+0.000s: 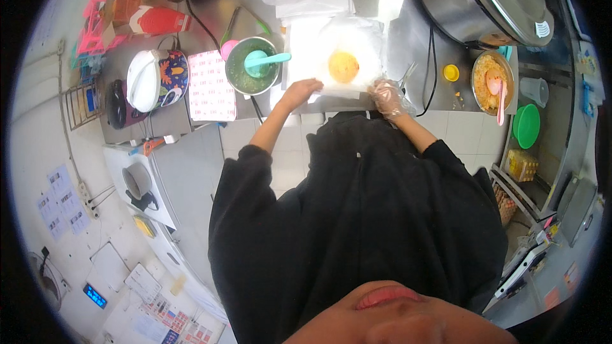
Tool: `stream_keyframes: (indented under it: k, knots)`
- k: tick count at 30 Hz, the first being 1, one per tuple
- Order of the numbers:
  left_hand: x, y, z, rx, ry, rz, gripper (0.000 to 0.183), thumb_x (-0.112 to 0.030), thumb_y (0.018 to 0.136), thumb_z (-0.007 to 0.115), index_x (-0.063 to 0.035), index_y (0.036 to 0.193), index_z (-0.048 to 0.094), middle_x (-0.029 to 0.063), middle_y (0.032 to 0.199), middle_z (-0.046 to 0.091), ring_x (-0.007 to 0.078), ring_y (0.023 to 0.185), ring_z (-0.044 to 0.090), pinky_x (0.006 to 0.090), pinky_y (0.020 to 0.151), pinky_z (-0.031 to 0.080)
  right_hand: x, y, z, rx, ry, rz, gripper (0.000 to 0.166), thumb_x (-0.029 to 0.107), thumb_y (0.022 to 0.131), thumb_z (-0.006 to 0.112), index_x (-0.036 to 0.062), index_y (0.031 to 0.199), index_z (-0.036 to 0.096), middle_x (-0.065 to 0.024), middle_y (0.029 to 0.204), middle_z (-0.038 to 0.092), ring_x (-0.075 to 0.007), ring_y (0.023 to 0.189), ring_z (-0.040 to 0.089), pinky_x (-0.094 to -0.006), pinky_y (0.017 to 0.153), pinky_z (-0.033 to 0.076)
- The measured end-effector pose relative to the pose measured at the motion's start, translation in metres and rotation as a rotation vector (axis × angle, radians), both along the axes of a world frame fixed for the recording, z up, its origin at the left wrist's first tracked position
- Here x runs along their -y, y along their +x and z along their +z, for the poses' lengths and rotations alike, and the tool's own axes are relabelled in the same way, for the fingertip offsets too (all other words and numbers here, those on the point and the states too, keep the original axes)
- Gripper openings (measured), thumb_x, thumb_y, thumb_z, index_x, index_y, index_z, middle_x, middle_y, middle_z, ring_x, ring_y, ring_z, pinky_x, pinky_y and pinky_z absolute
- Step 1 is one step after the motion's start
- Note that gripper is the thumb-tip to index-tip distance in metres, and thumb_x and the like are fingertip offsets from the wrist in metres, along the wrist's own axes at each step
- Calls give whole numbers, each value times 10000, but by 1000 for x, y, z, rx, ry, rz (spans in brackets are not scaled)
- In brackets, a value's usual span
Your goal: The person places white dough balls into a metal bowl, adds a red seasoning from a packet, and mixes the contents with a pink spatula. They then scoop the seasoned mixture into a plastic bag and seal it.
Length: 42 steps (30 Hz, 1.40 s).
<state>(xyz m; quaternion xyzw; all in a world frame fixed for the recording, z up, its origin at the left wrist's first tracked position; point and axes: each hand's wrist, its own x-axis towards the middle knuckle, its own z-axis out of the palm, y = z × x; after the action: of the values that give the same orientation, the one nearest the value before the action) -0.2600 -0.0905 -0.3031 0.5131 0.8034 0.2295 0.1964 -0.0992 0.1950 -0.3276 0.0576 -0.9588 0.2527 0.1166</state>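
A round, flat yellow-orange food portion (343, 67) lies on translucent sheets (330, 87) on the steel counter. My bare left hand (303, 91) rests at the sheets' near left corner; its fingertips touch the edge, and whether they pinch it cannot be told. At the near right corner, my right hand (386, 98) wears a clear plastic glove, its fingers bent by the sheet's edge; its grip is unclear. Left of the sheets stands a steel pot (233, 74) of green food with a turquoise ladle (267, 59). A metal fork (409, 75) lies beyond my right hand.
Printed paper (213, 105) and a patterned bag (172, 76) are at left. At right stand a bowl of orange rice-like food (484, 100) with a pink spoon (500, 105), a yellow cap (451, 73) and a large steel cooker (468, 14). A black cable (434, 67) crosses the counter.
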Motion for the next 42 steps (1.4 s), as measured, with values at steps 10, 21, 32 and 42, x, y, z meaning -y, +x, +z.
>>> stream_keyframes:
  k: [10, 21, 32, 42]
  knots:
    - [-21, -12, -33, 650, 280, 776, 245, -223, 855, 628, 19, 892, 641, 107, 773, 640, 123, 680, 540, 276, 674, 454, -29, -52, -35, 678, -985, -456, 242, 242, 860, 623, 36, 978, 668, -80, 863, 681, -177, 834, 613, -295, 776, 446]
    - [-58, 52, -22, -449, 173, 353, 374, -103, 739, 566, -62, 1110, 575, 94, 1215, 523, 248, 1169, 482, 444, 943, 354, -10, -128, 42, 266, 136, -370, 383, 200, 753, 637, 187, 1134, 606, -80, 1201, 570, -273, 1117, 531, -412, 927, 441]
    - [-71, 73, 8, -409, -74, 171, 659, -183, 762, 528, -28, 1382, 368, 126, 1491, 277, 248, 1403, 218, 463, 1132, 153, 35, -229, 18, 635, 460, 45, 579, 552, 816, 516, 230, 1296, 486, -53, 1309, 486, -293, 1221, 417, -621, 967, 329]
    - [-86, 79, 4, -397, -90, 302, 658, -191, 794, 518, 12, 1391, 332, 170, 1487, 260, 293, 1398, 214, 460, 1133, 156, 21, -192, 13, 536, 365, -81, 527, 466, 804, 579, 160, 1233, 563, -83, 1249, 532, -325, 1160, 458, -709, 889, 325]
